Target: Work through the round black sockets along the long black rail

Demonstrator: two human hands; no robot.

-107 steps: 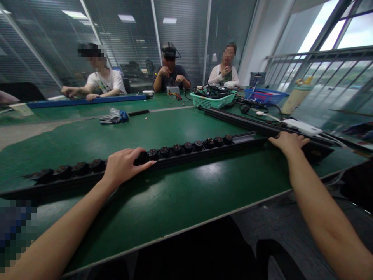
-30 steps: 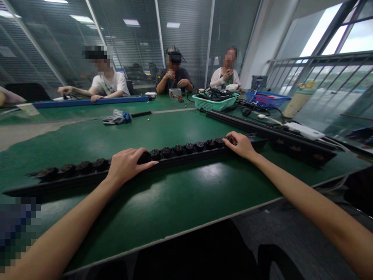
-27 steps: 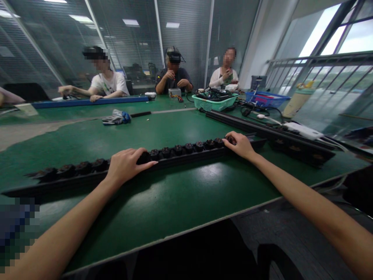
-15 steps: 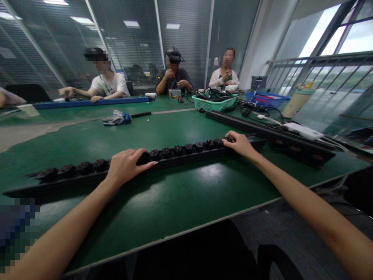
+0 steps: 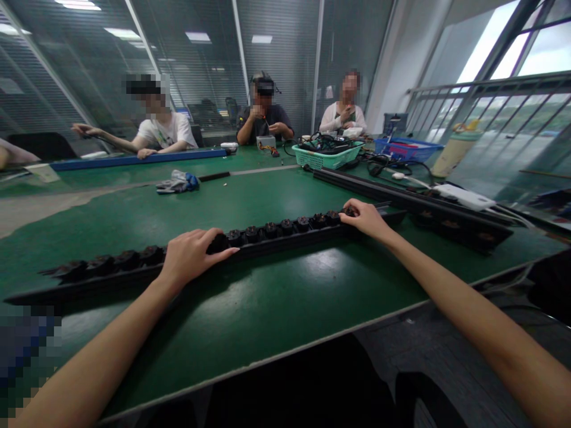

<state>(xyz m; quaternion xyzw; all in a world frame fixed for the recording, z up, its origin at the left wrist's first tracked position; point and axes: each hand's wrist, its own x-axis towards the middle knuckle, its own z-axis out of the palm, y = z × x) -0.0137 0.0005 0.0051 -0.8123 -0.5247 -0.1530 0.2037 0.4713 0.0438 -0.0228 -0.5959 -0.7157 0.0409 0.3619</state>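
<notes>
- A green-topped table (image 5: 276, 297) spreads under and well beyond the fingers of the left hand (image 5: 187, 257) and of the right hand (image 5: 366, 219). Its pale near edge runs against a dark floor (image 5: 446, 351).
- Far past both hands' fingers stands a glass partition wall (image 5: 276, 53) with fine blinds (a dim office shows behind it).
- High above the fingers, rectangular ceiling lights (image 5: 198, 37) glow.
- Right of the right hand's fingers, tall windows (image 5: 530, 47) give bright daylight, with a metal railing (image 5: 486, 101) before them.
- Far left of the left hand's fingers stands a black chair back (image 5: 38, 145).
</notes>
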